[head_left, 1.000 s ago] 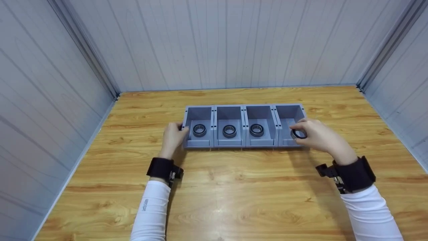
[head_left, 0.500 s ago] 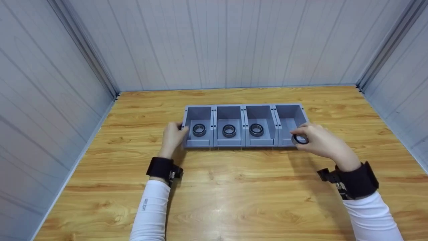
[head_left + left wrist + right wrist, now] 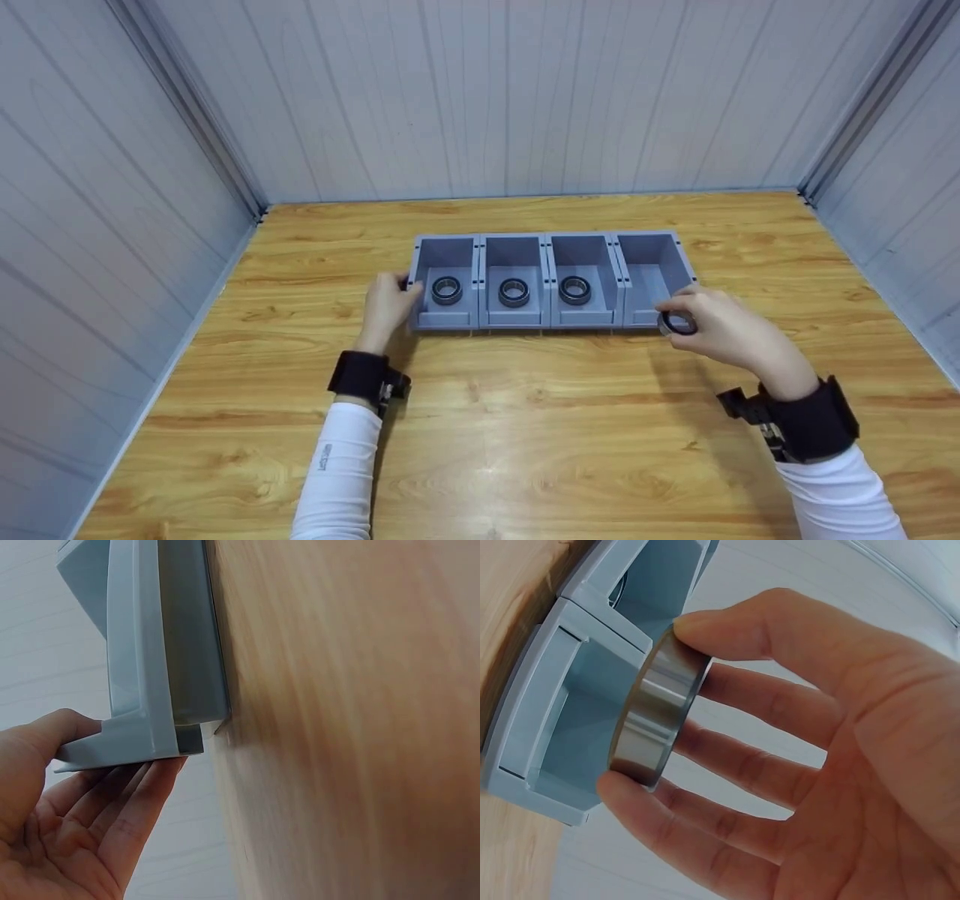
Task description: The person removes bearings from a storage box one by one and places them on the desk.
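I have a wooden table (image 3: 487,420) in view, carrying a row of four grey bins (image 3: 515,251). At the row's nine o'clock, the left hand (image 3: 386,309) grips its end wall (image 3: 120,744). Between three and four o'clock, the right hand (image 3: 724,326) pinches a metal ring (image 3: 654,716) near the front corner of the rightmost bin (image 3: 646,281). I count three matching rings (image 3: 514,303), one per remaining bin.
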`<state>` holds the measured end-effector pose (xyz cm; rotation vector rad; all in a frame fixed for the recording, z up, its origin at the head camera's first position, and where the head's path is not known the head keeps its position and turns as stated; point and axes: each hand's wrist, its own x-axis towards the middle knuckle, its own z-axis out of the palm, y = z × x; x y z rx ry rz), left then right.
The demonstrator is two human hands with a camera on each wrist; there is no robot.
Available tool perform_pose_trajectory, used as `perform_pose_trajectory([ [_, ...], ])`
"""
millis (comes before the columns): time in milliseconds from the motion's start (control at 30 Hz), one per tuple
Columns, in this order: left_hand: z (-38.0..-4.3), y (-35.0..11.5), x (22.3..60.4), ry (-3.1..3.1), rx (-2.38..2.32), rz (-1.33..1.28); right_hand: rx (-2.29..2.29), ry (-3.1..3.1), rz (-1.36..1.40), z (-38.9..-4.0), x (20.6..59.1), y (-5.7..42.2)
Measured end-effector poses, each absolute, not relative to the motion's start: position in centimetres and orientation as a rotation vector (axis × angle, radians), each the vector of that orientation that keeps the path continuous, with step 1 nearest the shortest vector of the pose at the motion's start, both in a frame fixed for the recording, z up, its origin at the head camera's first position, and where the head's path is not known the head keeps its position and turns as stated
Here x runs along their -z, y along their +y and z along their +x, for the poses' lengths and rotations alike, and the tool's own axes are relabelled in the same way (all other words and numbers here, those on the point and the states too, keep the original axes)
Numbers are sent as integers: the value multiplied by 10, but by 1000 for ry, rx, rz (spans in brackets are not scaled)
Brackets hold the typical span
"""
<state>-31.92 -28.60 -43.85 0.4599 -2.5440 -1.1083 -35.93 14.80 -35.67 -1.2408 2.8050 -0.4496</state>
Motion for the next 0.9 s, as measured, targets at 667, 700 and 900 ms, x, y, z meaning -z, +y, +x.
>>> perform_pose_trajectory([
  [667,-319,-285,440,-2516,1148,460,509,2801,-1313,-347,371,157],
  [700,-318,-285,439,-2514,1159,460,509,2801,-1314,-346,372,157],
  [900,-318,-285,438,-2515,1193,455,495,2809,-1321,-344,377,158],
])
